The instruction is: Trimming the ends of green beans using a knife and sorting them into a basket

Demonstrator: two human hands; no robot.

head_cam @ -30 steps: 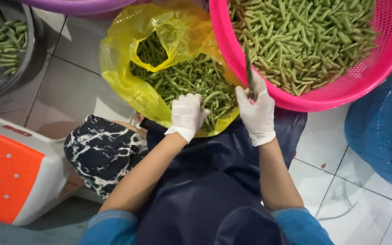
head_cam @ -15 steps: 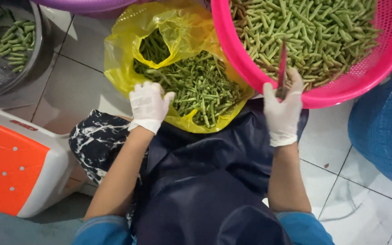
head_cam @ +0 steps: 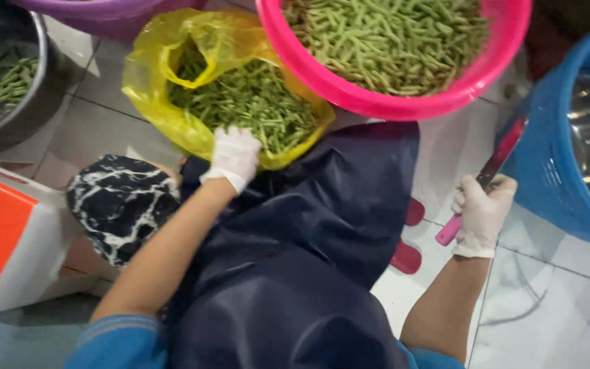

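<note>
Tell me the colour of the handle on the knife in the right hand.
Pink; the knife handle shows below the gloved right hand in the head view.

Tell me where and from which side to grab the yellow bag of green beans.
Grip the yellow bag by its loose rolled rim on the far-left side, coming from above. There the plastic stands up free of the beans; the near edge is taken by the left hand, the right crowded by the pink basket.
</note>
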